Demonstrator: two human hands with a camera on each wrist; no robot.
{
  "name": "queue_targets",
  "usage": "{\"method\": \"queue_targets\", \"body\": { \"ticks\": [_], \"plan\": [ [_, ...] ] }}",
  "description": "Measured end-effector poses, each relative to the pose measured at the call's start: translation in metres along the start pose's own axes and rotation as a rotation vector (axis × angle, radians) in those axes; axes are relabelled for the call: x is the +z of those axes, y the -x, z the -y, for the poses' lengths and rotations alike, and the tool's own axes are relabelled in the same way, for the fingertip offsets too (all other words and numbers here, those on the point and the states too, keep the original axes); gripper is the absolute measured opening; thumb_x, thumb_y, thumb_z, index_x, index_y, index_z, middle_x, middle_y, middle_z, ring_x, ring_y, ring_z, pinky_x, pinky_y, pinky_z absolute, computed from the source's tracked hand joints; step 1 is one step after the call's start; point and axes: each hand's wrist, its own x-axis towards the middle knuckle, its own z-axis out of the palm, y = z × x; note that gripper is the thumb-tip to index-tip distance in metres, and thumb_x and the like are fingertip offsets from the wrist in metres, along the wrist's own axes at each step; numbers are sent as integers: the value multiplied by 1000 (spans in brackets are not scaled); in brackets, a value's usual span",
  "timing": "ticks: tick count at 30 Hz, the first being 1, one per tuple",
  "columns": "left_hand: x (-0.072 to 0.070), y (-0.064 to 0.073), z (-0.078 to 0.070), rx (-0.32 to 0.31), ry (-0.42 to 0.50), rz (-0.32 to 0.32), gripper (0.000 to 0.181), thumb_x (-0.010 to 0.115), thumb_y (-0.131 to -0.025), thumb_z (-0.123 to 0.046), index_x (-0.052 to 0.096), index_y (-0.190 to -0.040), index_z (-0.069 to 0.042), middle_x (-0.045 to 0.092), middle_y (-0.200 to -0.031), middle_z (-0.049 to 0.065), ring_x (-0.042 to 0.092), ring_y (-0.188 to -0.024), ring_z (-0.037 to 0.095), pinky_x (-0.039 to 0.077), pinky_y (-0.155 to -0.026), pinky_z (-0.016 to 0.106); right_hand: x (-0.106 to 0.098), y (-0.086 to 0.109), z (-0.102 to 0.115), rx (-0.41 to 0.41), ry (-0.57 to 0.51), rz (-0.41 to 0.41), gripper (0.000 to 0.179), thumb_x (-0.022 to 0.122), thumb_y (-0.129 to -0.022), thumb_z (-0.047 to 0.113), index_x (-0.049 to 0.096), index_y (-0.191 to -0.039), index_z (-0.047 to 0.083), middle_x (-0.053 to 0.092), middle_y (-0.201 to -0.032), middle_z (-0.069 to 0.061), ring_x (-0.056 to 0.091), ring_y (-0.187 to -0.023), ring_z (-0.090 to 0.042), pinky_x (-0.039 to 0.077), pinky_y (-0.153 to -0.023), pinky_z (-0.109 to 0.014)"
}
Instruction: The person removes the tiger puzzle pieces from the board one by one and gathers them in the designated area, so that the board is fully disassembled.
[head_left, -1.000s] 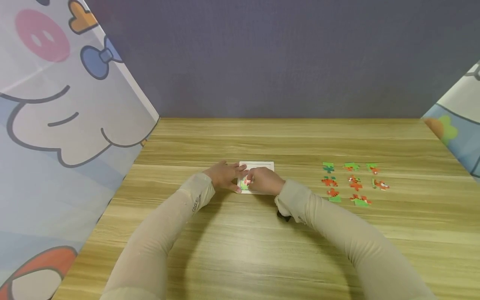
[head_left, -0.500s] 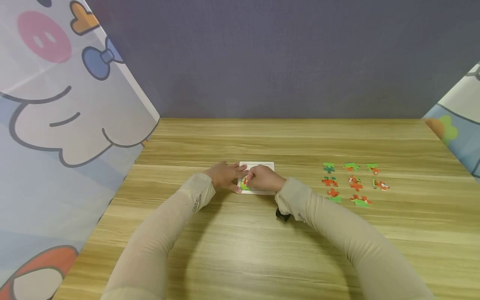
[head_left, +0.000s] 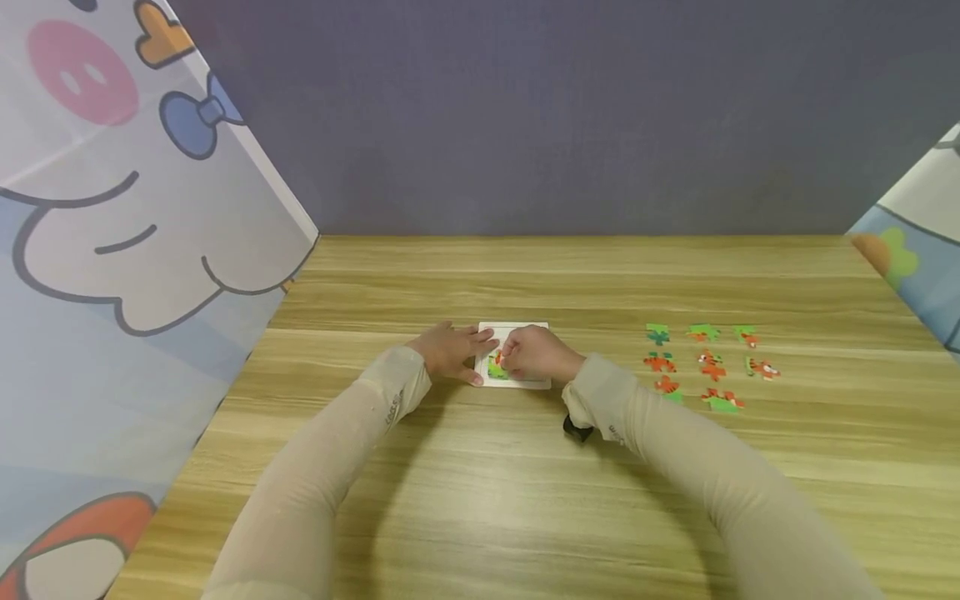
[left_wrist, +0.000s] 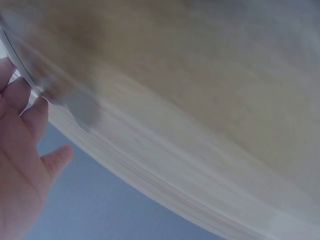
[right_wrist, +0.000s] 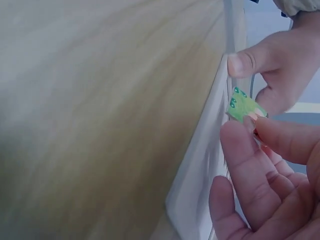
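A small white puzzle board (head_left: 525,325) lies flat on the wooden table. My left hand (head_left: 448,352) rests at its left edge with fingers spread, some over the board; in the left wrist view that hand (left_wrist: 22,170) shows its extended fingers. Over the board, my right hand (head_left: 543,354) pinches a green jigsaw piece (head_left: 496,367) with some orange on it. The right wrist view shows the piece (right_wrist: 242,106) tilted between thumb and index finger, close to the left thumb. The right hand covers much of the board's middle and right side.
Several loose orange and green jigsaw pieces (head_left: 711,367) lie spread in rows on the table (head_left: 480,500), right of the board. A dark grey panel (head_left: 570,117) stands behind the table. A cartoon-printed panel (head_left: 150,267) borders the left side.
My right hand has shifted slightly to the right with the jigsaw piece, which shows more of its face now. The left hand stays at the board's left edge.
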Motion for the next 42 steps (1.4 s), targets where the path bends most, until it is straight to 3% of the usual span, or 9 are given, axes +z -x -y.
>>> {"method": "queue_targets", "body": {
  "ticks": [7,13,16,23,27,33,38,42],
  "plan": [
    [2,0,-1,2,2,5,85,59,-96,-50,23,-163,-13,16,-171,8,19,-159,30,17,-126,60,-12,11,-15,21,-17,-17,7,66,-93,10,66,-90,3,68,-68,-1,61,-64,-11,47,-70,-24],
    [1,1,1,23,45,-1,84,60,-98,-46,22,-163,-10,14,-171,10,15,-159,30,16,-127,58,-34,28,-41,55,-94,-28,9,62,-96,9,65,-96,0,74,-93,-12,69,-74,-14,55,-73,-27],
    [0,0,1,39,66,2,84,61,-98,-44,22,-163,-8,13,-171,12,13,-160,30,17,-128,55,-47,42,-53,74,-121,-41,11,60,-98,8,63,-99,-3,72,-98,-15,70,-77,-15,58,-75,-29],
    [6,3,0,58,121,5,86,62,-97,-41,20,-162,-5,8,-172,11,9,-160,29,14,-128,54,-70,78,-80,102,-104,-72,15,59,-100,11,62,-103,-3,72,-99,-14,71,-83,-14,61,-79,-34],
    [8,5,0,65,151,-10,85,63,-97,-41,21,-163,-7,11,-171,12,12,-160,30,15,-128,55,-85,98,-96,123,-98,-82,18,57,-101,12,61,-104,-5,71,-94,-10,66,-80,-14,57,-75,-32],
    [9,8,2,75,84,-4,78,59,-99,-43,24,-164,-17,10,-171,14,13,-159,32,18,-127,57,-107,128,-123,162,-32,-123,26,58,-103,21,60,-108,-5,75,-105,-13,70,-81,-11,56,-74,-31],
    [10,9,2,78,85,11,78,57,-100,-44,22,-164,-17,9,-171,14,11,-160,32,17,-127,57,-125,151,-149,187,-2,-136,29,58,-104,20,60,-111,-8,75,-106,-11,70,-79,-5,59,-78,-35],
    [10,9,2,75,86,16,78,57,-100,-44,21,-164,-17,7,-171,13,10,-160,32,16,-127,58,-137,165,-163,214,16,-155,29,59,-103,18,62,-112,-10,75,-107,-9,71,-79,1,60,-79,-30]
  ]
}}
